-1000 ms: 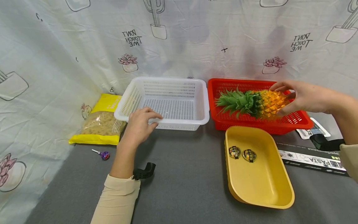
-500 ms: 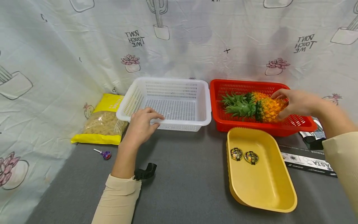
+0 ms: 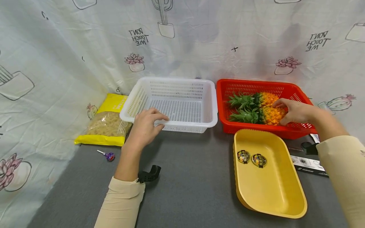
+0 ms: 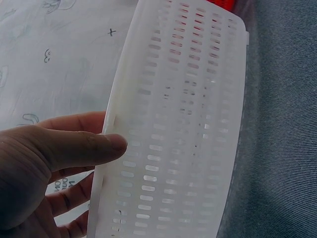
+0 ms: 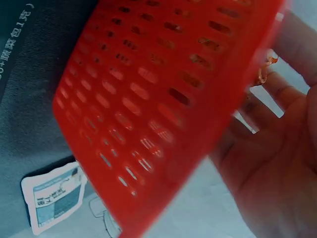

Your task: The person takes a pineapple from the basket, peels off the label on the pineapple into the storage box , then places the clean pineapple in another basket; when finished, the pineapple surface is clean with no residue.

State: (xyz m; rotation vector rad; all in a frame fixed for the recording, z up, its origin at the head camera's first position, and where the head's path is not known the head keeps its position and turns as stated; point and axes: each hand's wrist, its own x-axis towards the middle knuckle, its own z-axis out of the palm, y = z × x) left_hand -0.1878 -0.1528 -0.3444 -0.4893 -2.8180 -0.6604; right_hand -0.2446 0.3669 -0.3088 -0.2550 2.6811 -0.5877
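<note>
My right hand holds the base of a pineapple low in the red basket, fingers bent over the fruit. A second pineapple lies behind it, both with green crowns to the left. In the right wrist view, the red basket's wall hides nearly all the fruit, and fingers of the right hand reach past the rim. On the left, my left hand grips the front rim of the white basket. Its thumb presses the slotted outer wall in the left wrist view, with fingers behind the rim.
A yellow tray stands before the red basket. To its right is a black-and-white pasta box, partly covered by the sleeve. A yellow bag of pasta and a lollipop lie left. A patterned curtain hangs behind.
My right hand has lowered the pineapple into the red basket and moved slightly left, bringing the second pineapple into sight behind it. My left hand stays on the white basket's rim.
</note>
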